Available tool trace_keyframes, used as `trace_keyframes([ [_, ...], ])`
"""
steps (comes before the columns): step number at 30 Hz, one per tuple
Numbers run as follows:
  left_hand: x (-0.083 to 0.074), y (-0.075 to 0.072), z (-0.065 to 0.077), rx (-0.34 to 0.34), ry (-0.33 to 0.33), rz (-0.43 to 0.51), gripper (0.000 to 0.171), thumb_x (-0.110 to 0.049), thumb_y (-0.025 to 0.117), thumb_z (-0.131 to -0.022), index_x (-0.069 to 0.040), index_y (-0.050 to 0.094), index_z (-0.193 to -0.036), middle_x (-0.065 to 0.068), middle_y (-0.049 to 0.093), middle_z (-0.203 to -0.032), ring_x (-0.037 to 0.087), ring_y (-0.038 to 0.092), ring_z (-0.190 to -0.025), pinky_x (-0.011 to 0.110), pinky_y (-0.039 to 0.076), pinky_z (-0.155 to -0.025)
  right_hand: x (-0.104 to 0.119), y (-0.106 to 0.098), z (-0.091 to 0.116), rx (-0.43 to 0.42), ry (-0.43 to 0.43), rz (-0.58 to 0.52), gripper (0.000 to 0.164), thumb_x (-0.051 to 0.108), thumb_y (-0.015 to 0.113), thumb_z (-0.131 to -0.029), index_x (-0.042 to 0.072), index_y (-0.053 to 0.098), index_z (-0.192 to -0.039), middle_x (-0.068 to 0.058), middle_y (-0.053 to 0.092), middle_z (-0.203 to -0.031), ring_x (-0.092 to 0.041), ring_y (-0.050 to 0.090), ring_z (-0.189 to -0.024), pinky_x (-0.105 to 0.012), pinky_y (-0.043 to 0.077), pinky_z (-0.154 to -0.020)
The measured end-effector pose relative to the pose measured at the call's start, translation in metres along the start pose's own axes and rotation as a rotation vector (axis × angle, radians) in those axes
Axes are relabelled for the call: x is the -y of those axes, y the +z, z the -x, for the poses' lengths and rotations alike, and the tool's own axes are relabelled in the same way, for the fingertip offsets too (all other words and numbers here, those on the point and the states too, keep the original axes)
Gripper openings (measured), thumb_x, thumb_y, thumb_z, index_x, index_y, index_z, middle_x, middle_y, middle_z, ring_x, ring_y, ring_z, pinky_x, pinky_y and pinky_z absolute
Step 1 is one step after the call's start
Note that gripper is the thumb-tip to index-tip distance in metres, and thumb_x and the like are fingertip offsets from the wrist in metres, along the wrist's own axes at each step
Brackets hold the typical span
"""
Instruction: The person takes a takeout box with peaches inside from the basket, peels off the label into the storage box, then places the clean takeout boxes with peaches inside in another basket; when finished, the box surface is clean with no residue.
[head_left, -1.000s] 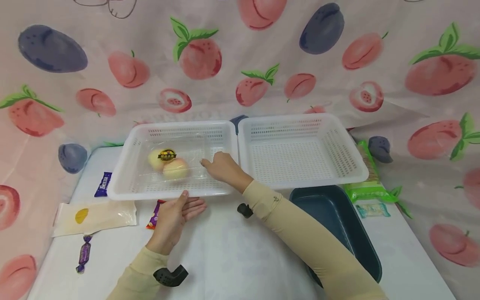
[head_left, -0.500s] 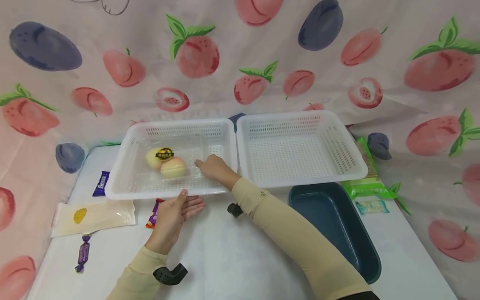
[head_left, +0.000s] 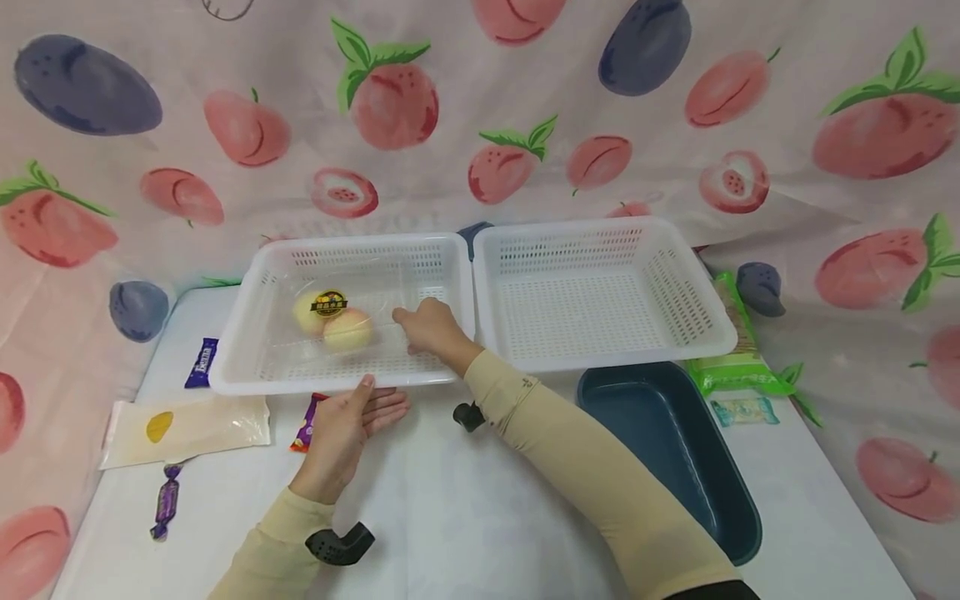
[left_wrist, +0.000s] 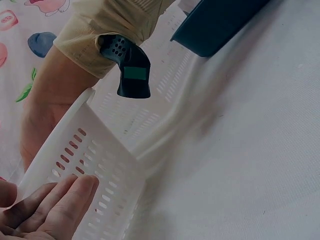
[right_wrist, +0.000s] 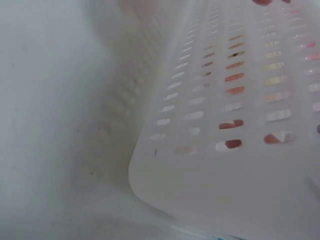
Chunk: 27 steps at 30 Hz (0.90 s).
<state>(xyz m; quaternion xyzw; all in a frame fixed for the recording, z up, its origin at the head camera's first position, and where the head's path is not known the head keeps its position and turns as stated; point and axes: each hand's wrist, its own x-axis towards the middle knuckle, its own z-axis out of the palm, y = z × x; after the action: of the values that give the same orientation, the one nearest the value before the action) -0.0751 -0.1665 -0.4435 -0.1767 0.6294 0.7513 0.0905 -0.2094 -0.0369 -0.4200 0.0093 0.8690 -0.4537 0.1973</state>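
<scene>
In the head view, a clear plastic box [head_left: 405,287] with a black-and-gold label holds two pale yellow-pink peaches [head_left: 348,330] inside the left white basket [head_left: 300,387]. My right hand [head_left: 435,327] reaches over the front rim and grips the box's right end, thumb pointing left; its other fingers are partly hidden. At the basket's front, my left hand [head_left: 341,433] has its thumb up by the rim and its fingers straight. The left wrist view shows those fingers [left_wrist: 70,205] lying along the slotted outer wall [left_wrist: 107,175]. In the right wrist view the slotted basket wall [right_wrist: 240,165] fills the right side.
A second white basket [head_left: 600,363] adjoins on the right, with a dark blue tray [head_left: 667,450] before it. A green bag [head_left: 738,371] and small wrapped sweet [head_left: 745,411] lie far right. Left are a cream packet [head_left: 202,425], blue packet [head_left: 201,363], purple sweets [head_left: 167,502], [head_left: 306,429].
My right hand has shifted slightly left, onto the box's right end. My left hand stays at the basket's front. The box and peaches keep their place in the basket.
</scene>
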Motion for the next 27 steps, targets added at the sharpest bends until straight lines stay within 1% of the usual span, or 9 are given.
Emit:
trace_keyframes([
  [4,-0.001,-0.001,0.0,-0.009,0.003,0.006,0.053,-0.025,0.045,-0.114,0.023,0.056,-0.132,0.026,0.076,-0.112,0.019,0.079,-0.09,0.036,0.062,-0.086,0.003,-0.002,0.002,-0.022,-0.016,-0.054,0.046,0.036,0.057,-0.106,-0.008,0.063,-0.121,-0.02,0.075,-0.1,-0.017,0.076,-0.066,-0.028,0.059,-0.079],
  [6,0.0,-0.002,0.0,-0.01,0.0,0.006,0.054,-0.026,0.046,-0.114,0.023,0.056,-0.132,0.025,0.076,-0.112,0.019,0.079,-0.091,0.036,0.062,-0.086,0.004,-0.004,0.003,-0.029,-0.019,-0.071,0.046,0.035,0.057,-0.106,-0.008,0.062,-0.123,-0.019,0.074,-0.102,-0.017,0.077,-0.068,-0.03,0.059,-0.084],
  [9,0.0,-0.003,0.001,-0.008,-0.007,-0.003,0.056,-0.03,0.048,-0.113,0.021,0.057,-0.133,0.023,0.076,-0.113,0.02,0.079,-0.093,0.035,0.062,-0.087,0.005,-0.008,0.006,-0.041,-0.035,-0.093,0.043,0.035,0.057,-0.106,-0.007,0.065,-0.118,-0.015,0.072,-0.092,-0.017,0.078,-0.068,-0.034,0.058,-0.088],
  [13,0.001,-0.004,0.002,-0.002,-0.016,-0.005,0.056,-0.032,0.049,-0.113,0.02,0.057,-0.134,0.024,0.076,-0.115,0.02,0.079,-0.094,0.035,0.061,-0.088,0.008,-0.019,0.012,-0.04,-0.069,-0.124,0.034,0.033,0.057,-0.105,0.002,0.067,-0.095,-0.007,0.066,-0.073,-0.017,0.078,-0.068,-0.035,0.058,-0.089],
  [15,0.002,-0.004,0.003,-0.003,-0.021,0.001,0.055,-0.03,0.047,-0.113,0.02,0.057,-0.134,0.024,0.076,-0.115,0.021,0.079,-0.095,0.035,0.061,-0.089,0.01,-0.026,0.015,-0.039,-0.087,-0.137,0.031,0.032,0.057,-0.105,0.006,0.064,-0.089,-0.004,0.064,-0.069,-0.017,0.078,-0.068,-0.034,0.059,-0.088],
  [17,0.002,-0.005,0.004,-0.006,-0.023,0.005,0.054,-0.028,0.046,-0.114,0.02,0.057,-0.134,0.025,0.076,-0.115,0.021,0.079,-0.094,0.036,0.061,-0.089,0.011,-0.033,0.019,-0.031,-0.1,-0.161,0.029,0.031,0.057,-0.105,0.007,0.061,-0.089,-0.003,0.064,-0.071,-0.018,0.078,-0.07,-0.032,0.061,-0.086],
  [20,0.001,-0.005,0.004,-0.01,-0.021,0.01,0.052,-0.026,0.045,-0.114,0.021,0.057,-0.134,0.025,0.076,-0.114,0.022,0.079,-0.094,0.036,0.061,-0.088,0.009,-0.042,0.025,-0.022,-0.113,-0.231,0.026,0.027,0.057,-0.105,0.004,0.058,-0.094,-0.005,0.063,-0.075,-0.023,0.079,-0.073,-0.032,0.064,-0.078],
  [22,0.001,-0.004,0.004,-0.006,-0.016,0.008,0.052,-0.026,0.045,-0.114,0.02,0.056,-0.134,0.026,0.075,-0.115,0.022,0.079,-0.095,0.036,0.061,-0.088,0.005,-0.048,0.029,-0.024,-0.118,-0.249,0.026,0.027,0.057,-0.105,0.003,0.057,-0.097,-0.007,0.063,-0.078,-0.023,0.079,-0.073,-0.031,0.064,-0.075],
  [27,-0.001,-0.001,0.002,0.001,0.005,0.001,0.051,-0.026,0.045,-0.114,0.02,0.057,-0.133,0.028,0.074,-0.117,0.023,0.079,-0.097,0.036,0.061,-0.089,-0.005,-0.067,0.039,-0.031,-0.124,-0.241,0.029,0.03,0.055,-0.107,0.001,0.057,-0.103,-0.01,0.064,-0.086,-0.022,0.079,-0.078,-0.035,0.063,-0.084],
])
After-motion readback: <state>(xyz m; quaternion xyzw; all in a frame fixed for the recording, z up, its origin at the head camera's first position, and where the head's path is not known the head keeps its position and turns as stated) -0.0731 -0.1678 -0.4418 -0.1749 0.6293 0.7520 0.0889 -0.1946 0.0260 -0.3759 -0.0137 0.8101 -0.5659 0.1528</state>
